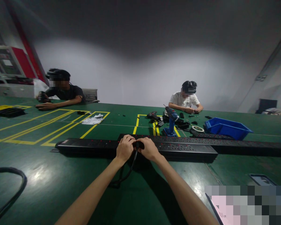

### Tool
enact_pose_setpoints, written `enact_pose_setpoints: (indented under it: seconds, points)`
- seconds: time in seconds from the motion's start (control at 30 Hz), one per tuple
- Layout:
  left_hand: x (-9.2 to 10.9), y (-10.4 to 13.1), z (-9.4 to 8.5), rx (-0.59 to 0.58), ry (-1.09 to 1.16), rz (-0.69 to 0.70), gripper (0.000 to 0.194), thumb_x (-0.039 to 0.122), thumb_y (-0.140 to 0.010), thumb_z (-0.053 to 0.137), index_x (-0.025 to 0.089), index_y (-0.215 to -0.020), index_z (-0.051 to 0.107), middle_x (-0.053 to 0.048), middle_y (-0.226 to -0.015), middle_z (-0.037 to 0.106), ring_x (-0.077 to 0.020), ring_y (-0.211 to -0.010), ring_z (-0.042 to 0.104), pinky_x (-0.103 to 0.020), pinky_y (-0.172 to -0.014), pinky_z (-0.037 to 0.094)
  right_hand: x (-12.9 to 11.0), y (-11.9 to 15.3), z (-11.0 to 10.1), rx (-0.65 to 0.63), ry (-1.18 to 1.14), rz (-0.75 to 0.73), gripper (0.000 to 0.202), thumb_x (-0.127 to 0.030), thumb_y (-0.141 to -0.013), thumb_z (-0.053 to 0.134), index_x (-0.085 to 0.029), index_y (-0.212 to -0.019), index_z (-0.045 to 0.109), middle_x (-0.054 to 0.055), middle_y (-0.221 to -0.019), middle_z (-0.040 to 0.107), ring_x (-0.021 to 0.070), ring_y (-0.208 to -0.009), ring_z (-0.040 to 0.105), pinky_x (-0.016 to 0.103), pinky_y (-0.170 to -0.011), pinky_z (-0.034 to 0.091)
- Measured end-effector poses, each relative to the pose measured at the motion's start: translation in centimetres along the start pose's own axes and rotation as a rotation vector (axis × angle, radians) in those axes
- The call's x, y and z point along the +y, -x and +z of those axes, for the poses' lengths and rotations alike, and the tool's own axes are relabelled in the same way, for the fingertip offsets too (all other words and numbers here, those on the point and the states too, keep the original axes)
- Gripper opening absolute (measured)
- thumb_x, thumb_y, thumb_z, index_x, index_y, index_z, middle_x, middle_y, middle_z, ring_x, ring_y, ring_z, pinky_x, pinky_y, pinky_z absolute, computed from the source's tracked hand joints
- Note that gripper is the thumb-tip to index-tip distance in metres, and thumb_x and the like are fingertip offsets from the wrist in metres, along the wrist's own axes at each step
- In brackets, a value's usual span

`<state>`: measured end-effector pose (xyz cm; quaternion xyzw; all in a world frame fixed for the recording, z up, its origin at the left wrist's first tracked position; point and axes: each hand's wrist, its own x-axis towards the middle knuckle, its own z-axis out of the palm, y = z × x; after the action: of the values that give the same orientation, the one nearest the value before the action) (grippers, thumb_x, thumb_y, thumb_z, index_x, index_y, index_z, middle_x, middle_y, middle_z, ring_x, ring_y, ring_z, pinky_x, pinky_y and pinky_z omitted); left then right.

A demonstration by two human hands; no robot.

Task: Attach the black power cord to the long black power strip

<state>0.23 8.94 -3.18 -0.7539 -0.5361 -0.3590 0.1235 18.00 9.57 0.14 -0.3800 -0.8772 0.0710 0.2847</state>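
Note:
A long black power strip (pixel 184 150) with rows of sockets and small red marks lies across the table in front of me. My left hand (pixel 125 147) has its fingers bent over the strip near its middle, gripping it. Close beside it, my right hand (pixel 149 148) pinches the black plug (pixel 138 144) of a cable against the strip's top. Whether the plug sits inside a socket is hidden by my fingers. From the plug, the black cable (pixel 132 167) curves down onto the green table between my forearms.
More power strips (pixel 255 147) lie behind, reaching right. Beyond stand a blue cordless drill (pixel 170 120), another drill (pixel 153 116) and a blue bin (pixel 227 127). A thick cable (pixel 21 178) loops at left; a phone-like object (pixel 262 179) lies right. Two people (pixel 66 92) (pixel 186 100) sit opposite.

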Motion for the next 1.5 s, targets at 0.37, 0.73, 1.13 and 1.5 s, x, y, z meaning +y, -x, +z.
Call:
enact_pose_setpoints:
  seconds: [0.37,0.73,1.13,1.5]
  points:
    - [-0.2,0.0,0.4,0.026,0.013,0.001,0.034,0.006,-0.082,0.045,0.023,-0.095,0.071,-0.004,-0.110,0.068,-0.0246,-0.115,0.051,-0.040,-0.095,0.048,0.7,-0.1,-0.2,0.018,-0.211,0.046,0.037,-0.023,-0.074,0.071,-0.025,-0.111,0.068,0.003,-0.101,0.069,0.0200,-0.092,0.062,0.030,-0.083,0.044]
    - [-0.5,0.0,0.6,0.045,0.022,0.011,0.032,0.006,-0.081,0.047,0.023,-0.091,0.072,-0.004,-0.108,0.068,-0.0245,-0.115,0.050,-0.041,-0.095,0.048,1.5,-0.3,0.8,0.036,-0.311,0.092,0.036,-0.024,-0.072,0.073,-0.025,-0.108,0.068,0.003,-0.101,0.070,0.0206,-0.094,0.064,0.030,-0.084,0.046]
    - [-0.5,0.0,0.7,0.068,0.041,-0.003,0.028,0.011,-0.083,0.048,0.024,-0.088,0.072,-0.004,-0.106,0.068,-0.0248,-0.114,0.051,-0.041,-0.095,0.048,1.5,-0.2,0.8,0.045,-0.361,0.097,0.036,-0.022,-0.071,0.073,-0.026,-0.106,0.069,0.002,-0.101,0.071,0.0210,-0.094,0.065,0.031,-0.085,0.048]
    - [-0.4,-0.2,0.5,0.068,0.044,0.002,0.028,0.011,-0.082,0.049,0.024,-0.084,0.073,-0.004,-0.105,0.069,-0.0248,-0.112,0.052,-0.042,-0.094,0.048,1.3,-0.4,0.0,0.019,-0.413,0.079,0.037,-0.018,-0.068,0.072,-0.021,-0.105,0.069,0.002,-0.101,0.070,0.0195,-0.094,0.064,0.030,-0.086,0.048]
